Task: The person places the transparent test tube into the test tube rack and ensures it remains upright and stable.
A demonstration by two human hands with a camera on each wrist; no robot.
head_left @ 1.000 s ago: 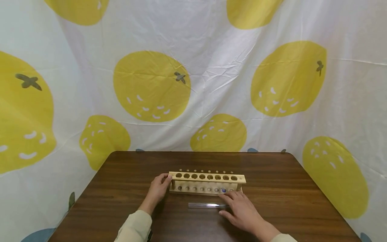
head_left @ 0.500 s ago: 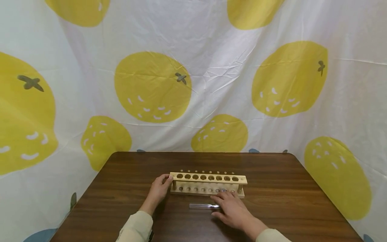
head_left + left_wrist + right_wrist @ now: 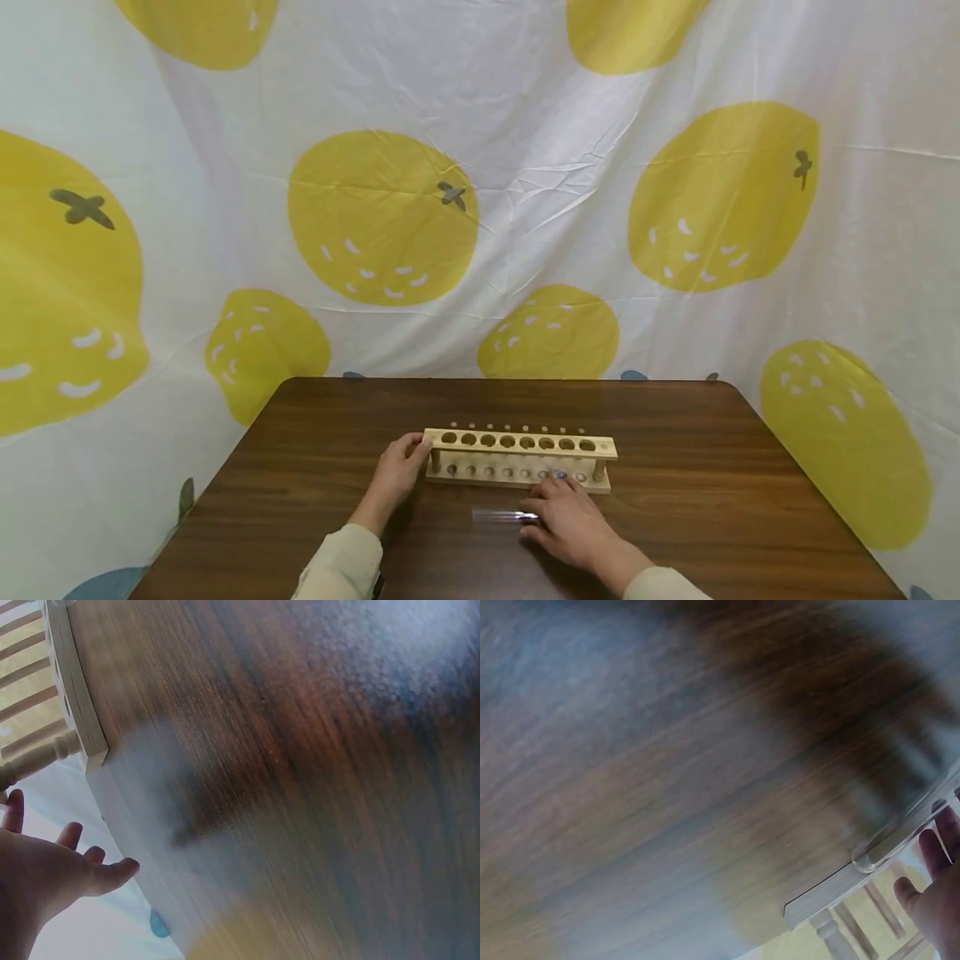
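A wooden test tube rack (image 3: 517,445) stands on the table, a row of round holes along its top board. My left hand (image 3: 397,468) holds the rack's left end with thumb and index finger; in the left wrist view its other fingers (image 3: 112,877) are spread apart. In front of the rack lies a clear glass test tube (image 3: 495,515) on its side. My right hand (image 3: 573,525) has thumb and fingers on either side of the tube, hiding its right part. The right wrist view shows a fingertip against the tube (image 3: 870,859); thumb and index finger are out of frame there.
Short wooden pegs (image 3: 525,428) line the rack's rear edge. A small blue spot (image 3: 561,475) shows in the rack's base beside my right fingers. The brown wooden table (image 3: 712,500) ends at a white curtain (image 3: 525,217) printed with lemons.
My right hand has moved left along the test tube, and its thumb and index finger have drawn closer together around it. My left hand has stayed at the rack's end.
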